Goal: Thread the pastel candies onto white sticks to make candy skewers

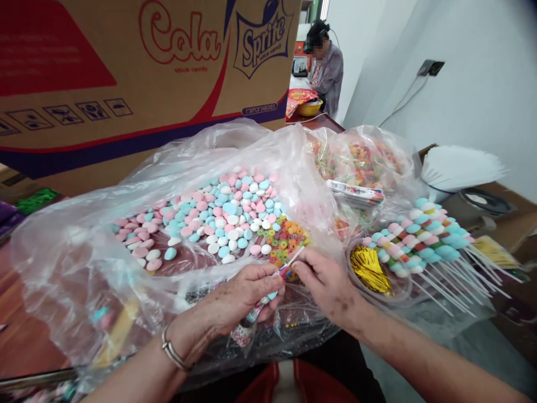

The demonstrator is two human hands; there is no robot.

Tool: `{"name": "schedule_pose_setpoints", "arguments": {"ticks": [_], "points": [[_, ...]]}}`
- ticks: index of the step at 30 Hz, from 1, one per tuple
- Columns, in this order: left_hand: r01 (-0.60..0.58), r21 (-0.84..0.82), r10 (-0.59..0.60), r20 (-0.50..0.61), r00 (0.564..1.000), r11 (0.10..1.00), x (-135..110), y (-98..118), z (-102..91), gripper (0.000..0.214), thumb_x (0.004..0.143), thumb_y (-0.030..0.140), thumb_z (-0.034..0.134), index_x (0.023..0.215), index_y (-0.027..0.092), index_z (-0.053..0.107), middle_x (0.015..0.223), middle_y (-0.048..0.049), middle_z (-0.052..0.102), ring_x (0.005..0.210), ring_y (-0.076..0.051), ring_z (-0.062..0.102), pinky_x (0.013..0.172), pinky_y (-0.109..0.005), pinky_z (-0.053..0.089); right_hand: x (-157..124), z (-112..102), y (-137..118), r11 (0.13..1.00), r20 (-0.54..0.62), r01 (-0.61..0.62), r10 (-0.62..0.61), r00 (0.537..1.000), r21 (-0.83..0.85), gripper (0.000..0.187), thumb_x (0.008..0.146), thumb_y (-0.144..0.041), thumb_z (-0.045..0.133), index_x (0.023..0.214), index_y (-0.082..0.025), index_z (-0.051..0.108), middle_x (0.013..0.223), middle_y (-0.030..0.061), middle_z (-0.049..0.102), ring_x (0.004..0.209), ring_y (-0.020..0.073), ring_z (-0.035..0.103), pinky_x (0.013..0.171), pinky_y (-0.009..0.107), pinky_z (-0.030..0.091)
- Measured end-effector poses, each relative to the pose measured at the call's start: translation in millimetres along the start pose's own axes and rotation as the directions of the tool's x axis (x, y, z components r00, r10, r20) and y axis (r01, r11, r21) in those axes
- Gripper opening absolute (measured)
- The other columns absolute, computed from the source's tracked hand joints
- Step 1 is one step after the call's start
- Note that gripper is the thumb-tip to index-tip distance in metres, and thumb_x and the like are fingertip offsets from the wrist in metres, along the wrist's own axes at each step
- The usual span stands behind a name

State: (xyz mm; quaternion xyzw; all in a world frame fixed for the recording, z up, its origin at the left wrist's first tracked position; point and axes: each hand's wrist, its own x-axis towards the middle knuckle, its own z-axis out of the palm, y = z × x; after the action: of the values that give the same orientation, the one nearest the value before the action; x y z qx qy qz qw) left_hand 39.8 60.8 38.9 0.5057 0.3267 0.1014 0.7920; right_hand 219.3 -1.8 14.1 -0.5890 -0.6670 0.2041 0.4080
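Note:
My left hand (247, 288), with a bangle at the wrist, is closed around a candy skewer (265, 301) in a printed clear wrapper. The wrapper's lower end (242, 334) hangs below the fingers. A white stick (296, 255) juts from its upper end. My right hand (329, 285) pinches at the base of that stick, by the colourful wrapper edge; its fingertips partly hide what they grip. Just beyond my hands lie small ring-shaped gummies (285, 238) and a spread of pink, blue and white marshmallows (222, 215) on clear plastic sheeting.
A tub of gold twist ties (369, 270) and finished-looking candy skewers (428, 238) stand at right. Behind are bagged gummies (363, 159), stacked printed wrappers (356, 191) and white sticks (459, 168). A large carton (168, 106) blocks the back left. Another person (329, 73) works farther off.

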Motion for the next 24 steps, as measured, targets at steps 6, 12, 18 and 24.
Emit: {"name": "schedule_pose_setpoints", "arguments": {"ticks": [6, 12, 18, 24], "points": [[0.037, 0.063, -0.042, 0.067, 0.997, 0.997, 1, -1, 2.5, 0.032, 0.087, 0.038, 0.058, 0.065, 0.015, 0.056, 0.055, 0.0027, 0.051, 0.047, -0.008, 0.042, 0.049, -0.022, 0.031, -10, -19, -4, 0.643, 0.203, 0.592, -0.575, 0.792, -0.486, 0.035, 0.097, -0.015, 0.040, 0.128, -0.010, 0.054, 0.122, 0.0141, 0.062, 0.113, 0.0273, 0.049, 0.097, 0.044, 0.036], [0.128, 0.251, -0.167, 0.141, 0.976, 0.960, 3, 2, 7.7, 0.033, 0.086, 0.045, 0.055, 0.071, 0.016, 0.056, 0.059, 0.0029, 0.050, 0.048, -0.009, 0.040, 0.047, -0.022, 0.031, -6, -27, -7, 0.539, 0.398, 0.699, -0.578, 0.713, -0.470, 0.023, 0.096, -0.014, 0.040, 0.094, -0.010, 0.063, 0.084, 0.0085, 0.061, 0.086, 0.0227, 0.049, 0.083, 0.041, 0.038], [-0.261, 0.845, 0.398, 0.062, 0.915, 0.467, 4, -10, 16.3, 0.011, 0.090, 0.027, 0.051, 0.087, 0.021, 0.059, 0.078, -0.0019, 0.063, 0.072, -0.018, 0.058, 0.067, -0.026, 0.043, -5, -28, -12, 0.675, 0.468, 0.541, -0.315, 0.826, -0.501, 0.018, 0.087, -0.017, 0.055, 0.069, -0.016, 0.056, 0.069, 0.0028, 0.055, 0.069, 0.0179, 0.042, 0.068, 0.036, 0.033], [-0.406, 0.895, 0.647, 0.199, 0.736, 0.187, 0, -14, 15.2, 0.019, 0.092, 0.015, 0.045, 0.084, 0.021, 0.060, 0.079, -0.0044, 0.063, 0.071, -0.017, 0.057, 0.068, -0.026, 0.042, -5, -51, -9, 0.811, 0.223, 0.402, -0.336, 0.915, -0.426, 0.015, 0.092, -0.019, 0.048, 0.083, -0.016, 0.060, 0.080, 0.0050, 0.062, 0.077, 0.0186, 0.049, 0.078, 0.036, 0.038]]}}
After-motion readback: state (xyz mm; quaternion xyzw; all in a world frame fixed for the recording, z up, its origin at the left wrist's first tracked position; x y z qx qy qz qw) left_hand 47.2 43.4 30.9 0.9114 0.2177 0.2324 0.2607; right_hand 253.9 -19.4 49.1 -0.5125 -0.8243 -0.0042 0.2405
